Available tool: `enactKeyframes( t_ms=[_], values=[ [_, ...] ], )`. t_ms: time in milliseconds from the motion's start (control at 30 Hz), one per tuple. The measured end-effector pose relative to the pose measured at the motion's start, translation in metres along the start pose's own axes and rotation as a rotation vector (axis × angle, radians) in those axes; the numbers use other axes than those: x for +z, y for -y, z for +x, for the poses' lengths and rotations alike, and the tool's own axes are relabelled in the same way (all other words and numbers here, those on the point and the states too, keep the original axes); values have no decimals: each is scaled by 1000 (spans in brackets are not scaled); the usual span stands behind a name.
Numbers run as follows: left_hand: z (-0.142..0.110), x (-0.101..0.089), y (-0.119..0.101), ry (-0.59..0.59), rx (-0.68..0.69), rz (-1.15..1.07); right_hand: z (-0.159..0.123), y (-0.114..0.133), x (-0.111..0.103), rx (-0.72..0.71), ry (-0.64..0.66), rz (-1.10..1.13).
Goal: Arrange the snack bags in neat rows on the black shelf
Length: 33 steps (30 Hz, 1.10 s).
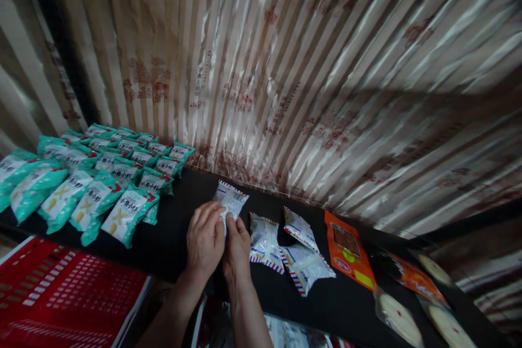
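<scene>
Both hands are together over the black shelf, on a small silvery-white snack packet with a red-and-blue striped edge. My left hand has its fingers curled over the packet's left side. On the near right side, my right hand grips it with the thumb on top. The packet's lower part is hidden by the fingers. Just right of my hands lies a similar striped packet. Beyond it, another striped packet partly overlaps a third one.
Several teal snack bags stand in rows on the left. An orange packet and round pale wrapped items lie to the right. Below the shelf is a red basket. Striped printed sheeting hangs behind.
</scene>
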<state>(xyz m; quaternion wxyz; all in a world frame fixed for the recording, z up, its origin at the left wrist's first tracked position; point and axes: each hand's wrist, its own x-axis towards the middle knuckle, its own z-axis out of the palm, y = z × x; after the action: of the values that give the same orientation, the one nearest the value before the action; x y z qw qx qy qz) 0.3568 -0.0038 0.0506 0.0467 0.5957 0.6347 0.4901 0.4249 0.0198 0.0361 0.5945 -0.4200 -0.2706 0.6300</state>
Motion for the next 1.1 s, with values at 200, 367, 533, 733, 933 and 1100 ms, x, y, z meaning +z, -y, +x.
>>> enactKeyframes(
  t_ms=[200, 367, 533, 733, 933, 1100],
  values=[
    [14, 28, 1, 17, -35, -26, 14, 12, 5, 7, -62, 13],
    [31, 46, 6, 43, -52, -49, 35, 22, 2, -62, -89, -103],
    [45, 59, 17, 88, -97, -128, 50, 22, 6, -78, -121, -135],
    [60, 57, 19, 110, -193, -242, 52, 25, 1, -120, -44, -197],
    [63, 42, 8, 164, -171, -465, 35, 51, -24, -351, -3, -543],
    [36, 12, -8, 326, -133, -560, -2, 76, -47, -704, -105, -954]
  ],
)
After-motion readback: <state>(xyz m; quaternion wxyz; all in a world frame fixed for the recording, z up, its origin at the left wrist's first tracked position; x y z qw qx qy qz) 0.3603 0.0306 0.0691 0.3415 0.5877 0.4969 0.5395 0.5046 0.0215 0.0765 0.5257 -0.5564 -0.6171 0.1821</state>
